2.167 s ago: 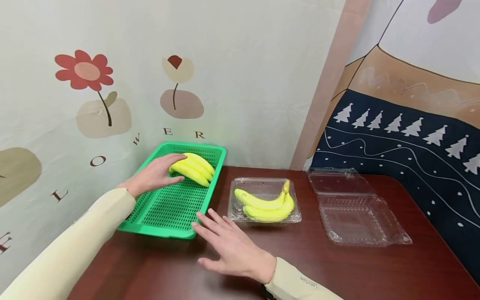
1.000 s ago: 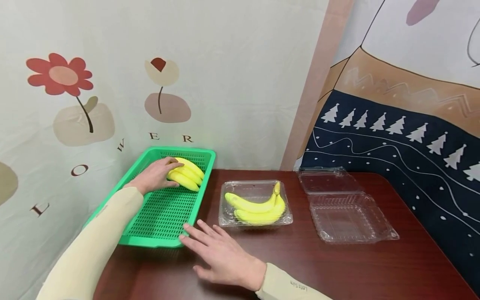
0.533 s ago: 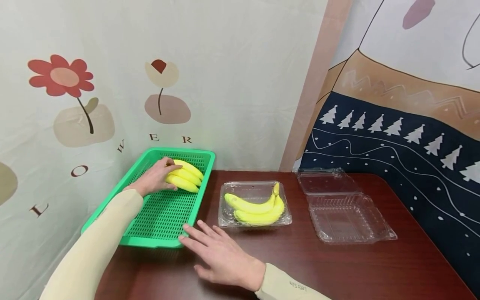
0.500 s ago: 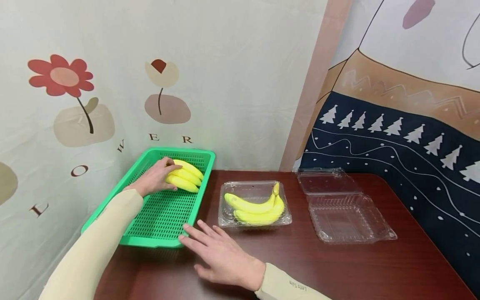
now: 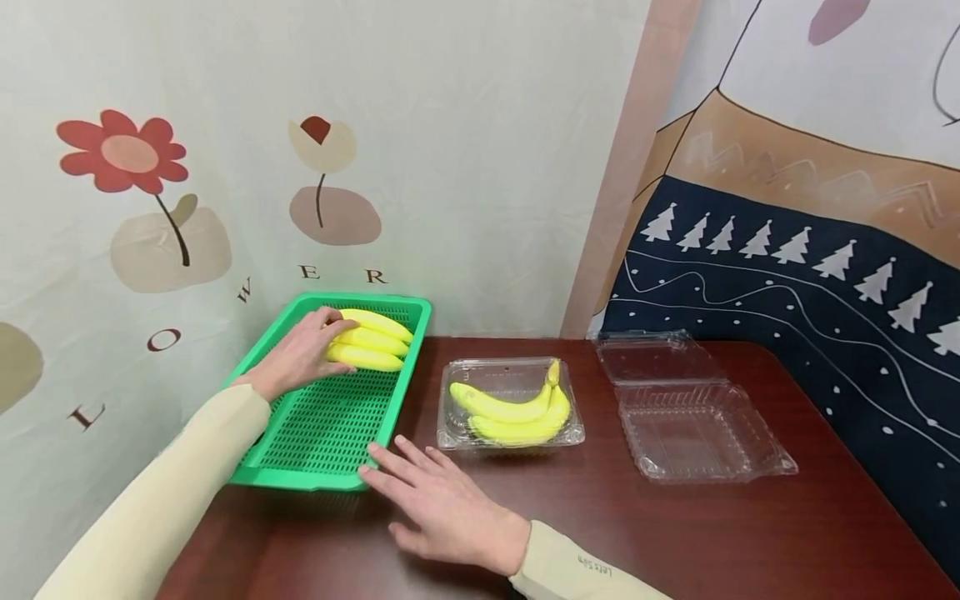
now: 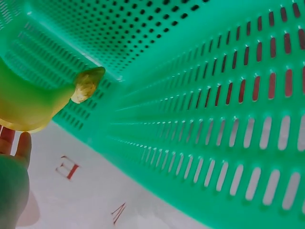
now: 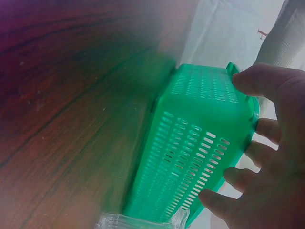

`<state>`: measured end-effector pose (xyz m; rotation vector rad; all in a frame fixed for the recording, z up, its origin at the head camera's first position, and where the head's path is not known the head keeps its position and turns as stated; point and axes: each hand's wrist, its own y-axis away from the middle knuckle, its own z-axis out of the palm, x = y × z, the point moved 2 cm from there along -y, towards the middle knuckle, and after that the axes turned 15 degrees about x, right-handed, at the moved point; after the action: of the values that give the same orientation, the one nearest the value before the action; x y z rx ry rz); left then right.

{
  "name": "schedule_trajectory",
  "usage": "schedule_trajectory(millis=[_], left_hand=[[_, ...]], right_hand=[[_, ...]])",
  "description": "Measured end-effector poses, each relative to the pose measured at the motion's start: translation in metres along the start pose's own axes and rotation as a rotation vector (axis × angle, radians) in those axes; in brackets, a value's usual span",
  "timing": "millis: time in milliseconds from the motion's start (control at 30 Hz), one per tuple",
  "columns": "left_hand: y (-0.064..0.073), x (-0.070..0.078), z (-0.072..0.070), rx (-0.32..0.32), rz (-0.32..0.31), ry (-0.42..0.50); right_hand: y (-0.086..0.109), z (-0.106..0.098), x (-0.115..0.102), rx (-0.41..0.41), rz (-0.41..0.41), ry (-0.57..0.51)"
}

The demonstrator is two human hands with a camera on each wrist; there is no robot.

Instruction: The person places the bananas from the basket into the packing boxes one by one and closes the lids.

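Observation:
In the head view, my left hand (image 5: 300, 350) reaches into the green basket (image 5: 318, 477) and grips a bunch of yellow bananas (image 5: 375, 340) by its stem end. The left wrist view shows the brown stem tip (image 6: 88, 85) sticking out, with two fingertips (image 6: 21, 145) against the underside of a banana. Most of that hand's grip is hidden. My right hand (image 5: 453, 512) is at the basket's near right corner, fingers spread, fingertips at the rim. From the right wrist view, the right hand (image 7: 276, 167) holds nothing, its fingers beside the basket's edge.
A clear plastic clamshell box (image 5: 495, 372) with another bunch of bananas (image 5: 517, 417) stands right of the basket. Farther right, a second clamshell (image 5: 701, 433) lies unfolded on the dark red wooden table (image 5: 615, 517). A printed cloth wall (image 5: 480, 208) rises behind the basket.
My left hand has settled onto the bunch and taken hold of it. The bunch has turned, its tips swinging up so it lies more level. My right hand has hardly moved.

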<state>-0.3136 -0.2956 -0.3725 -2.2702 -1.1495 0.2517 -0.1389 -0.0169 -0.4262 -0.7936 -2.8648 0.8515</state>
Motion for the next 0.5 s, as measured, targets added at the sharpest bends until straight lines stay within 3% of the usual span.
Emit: schedule_trajectory(millis=[233,500], left_hand=[[0.001,0.013,-0.017,0.102,0.045,0.004],[-0.004,0.024,-0.037,0.121,0.037,-0.001]], right_hand=[[0.000,-0.001,0.000,-0.008,0.003,-0.004],[0.001,-0.004,0.000,0.005,-0.007,0.000]])
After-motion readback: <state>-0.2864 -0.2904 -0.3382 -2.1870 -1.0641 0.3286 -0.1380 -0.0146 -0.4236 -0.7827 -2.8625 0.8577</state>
